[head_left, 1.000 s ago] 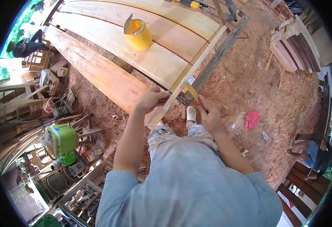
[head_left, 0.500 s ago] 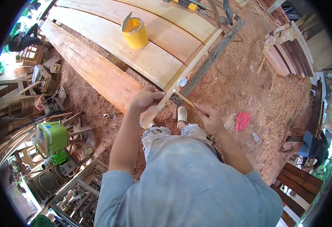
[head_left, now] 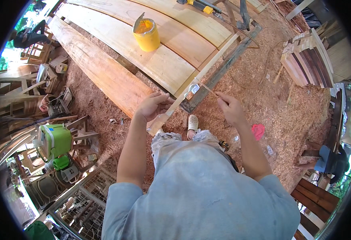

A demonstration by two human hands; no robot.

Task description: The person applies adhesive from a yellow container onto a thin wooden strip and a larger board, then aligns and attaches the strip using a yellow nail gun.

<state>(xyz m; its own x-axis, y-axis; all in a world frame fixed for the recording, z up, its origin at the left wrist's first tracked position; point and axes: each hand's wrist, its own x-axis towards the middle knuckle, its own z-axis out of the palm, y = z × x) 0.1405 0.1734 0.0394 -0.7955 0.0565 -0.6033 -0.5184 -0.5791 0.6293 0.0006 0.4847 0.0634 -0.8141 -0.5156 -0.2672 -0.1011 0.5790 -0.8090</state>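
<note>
A long, narrow wooden strip lies along the ends of several wide boards and reaches toward me. My left hand is beside its near part, fingers curved and apart; whether the fingertips touch the wood I cannot tell. Pinched in my right hand is a thin wooden stick, its far end at the strip. A shiny, pale patch shows on the strip near that end; what it is I cannot make out. On the boards stands a yellow tub with a ragged rim and orange-yellow inside.
A separate long board lies left of the others. Under the strip's side runs a dark metal bar. Wood shavings cover the floor. Stacked wood pieces stand far right, a yellow-black tool lies at the back, and a green container is at left.
My right hand has moved up and slightly right, bringing the stick along. The left hand has loosened its fingers beside the strip. The whole view has shifted a little.
</note>
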